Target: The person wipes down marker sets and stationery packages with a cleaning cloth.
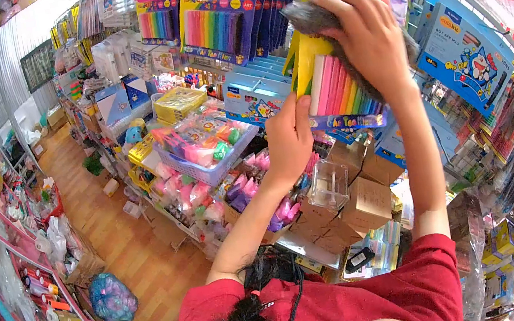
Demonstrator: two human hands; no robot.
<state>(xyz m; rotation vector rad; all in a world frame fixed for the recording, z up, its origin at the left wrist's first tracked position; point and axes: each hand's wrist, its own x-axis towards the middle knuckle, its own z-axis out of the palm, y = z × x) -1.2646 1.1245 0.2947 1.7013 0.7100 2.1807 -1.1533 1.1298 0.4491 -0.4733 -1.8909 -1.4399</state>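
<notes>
A hanging pack of modelling clay [333, 86], with coloured sticks in a row on a yellow and blue card, is in front of me at the upper right. My left hand [291, 134] pinches its lower left edge, thumb on the front. Higher up, my right hand [370, 37] grips a grey cloth [323, 14] and presses it against the front of the pack. The cloth covers part of the pack's upper half and right side. To the left hang similar clay packs [210, 28].
Blue boxes [467, 56] hang at the right. Below my arms are a basket of bagged toys [207, 161], cardboard boxes [367, 202] and a clear plastic container [328, 184]. A wooden-floored aisle [88, 206] runs along the left, with a stuffed plastic bag [113, 297] on it.
</notes>
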